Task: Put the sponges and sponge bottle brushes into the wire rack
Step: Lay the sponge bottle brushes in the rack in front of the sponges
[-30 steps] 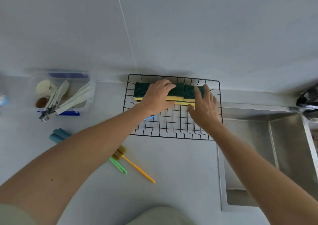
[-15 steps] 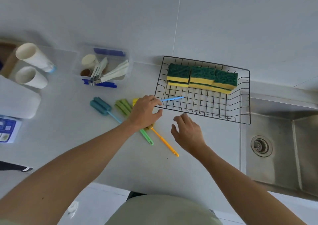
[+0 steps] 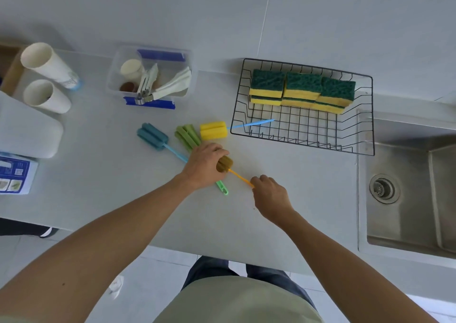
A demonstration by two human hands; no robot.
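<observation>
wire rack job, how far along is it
Done: the sponges sit stacked at the back of the wire rack. In hand: the left hand and right hand grip the brown brush. Left on the counter: teal brush, green brush, yellow brush.

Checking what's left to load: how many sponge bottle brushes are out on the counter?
4. Teal-headed brush farthest left; green-headed brush beside it; yellow-headed brush with its blue handle poking into the black wire rack; brown-headed, orange-handled brush between both hands. None look hidden.
</observation>
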